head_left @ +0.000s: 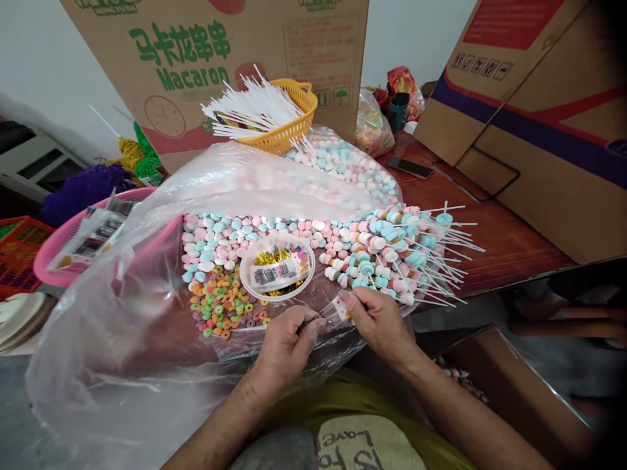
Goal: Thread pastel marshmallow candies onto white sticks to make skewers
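Between my two hands, near the table's front edge, is a small clear plastic packet with coloured print. My left hand pinches its left end, and my right hand pinches the opposite end. Just beyond them stands a round white tub holding gold twist ties and printed packets. Ring-shaped candies in several colours lie left of the tub. Pastel marshmallows spread behind it. Skewers threaded with candy are piled beyond my right hand, their white sticks pointing right.
A yellow basket of white sticks stands at the back before a cardboard box. Clear plastic sheeting covers the left side, over part of a pink basket. A phone lies near a large carton. An open box sits below right.
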`<state>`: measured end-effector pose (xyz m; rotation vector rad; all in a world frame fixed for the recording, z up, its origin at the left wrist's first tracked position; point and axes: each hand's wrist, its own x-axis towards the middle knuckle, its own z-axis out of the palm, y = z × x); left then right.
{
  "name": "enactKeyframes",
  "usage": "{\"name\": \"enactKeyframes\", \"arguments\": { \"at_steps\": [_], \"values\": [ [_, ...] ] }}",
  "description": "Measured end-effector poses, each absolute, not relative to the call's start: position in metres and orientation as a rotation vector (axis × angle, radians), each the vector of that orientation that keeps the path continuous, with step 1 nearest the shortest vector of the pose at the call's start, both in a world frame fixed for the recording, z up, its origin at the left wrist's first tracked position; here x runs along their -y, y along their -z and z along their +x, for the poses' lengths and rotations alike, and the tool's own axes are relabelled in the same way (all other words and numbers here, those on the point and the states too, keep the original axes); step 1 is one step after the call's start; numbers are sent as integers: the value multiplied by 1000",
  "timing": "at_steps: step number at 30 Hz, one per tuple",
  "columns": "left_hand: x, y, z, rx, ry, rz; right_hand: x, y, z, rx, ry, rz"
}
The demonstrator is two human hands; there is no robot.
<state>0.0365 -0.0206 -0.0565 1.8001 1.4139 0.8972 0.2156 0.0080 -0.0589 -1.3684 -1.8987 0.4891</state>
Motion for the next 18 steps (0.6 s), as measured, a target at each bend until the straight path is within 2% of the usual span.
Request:
{"name": "enactKeyframes", "arguments": {
  "at_steps": [5, 7, 12, 18],
  "values": [
    [18, 55, 23, -1366, -1057, 1997, -52, 27, 253, 2154, 328, -1765],
    [17, 57, 18, -1314, -1153, 2041, -66, 24, 265, 2315, 467, -1909],
    [16, 66, 6, -1274, -1277, 2126, -65, 31, 295, 2469, 357, -1853],
    [10, 60, -2, -1242, -1315, 2210, -18, 17, 324, 2373, 106, -1159]
  ]
}}
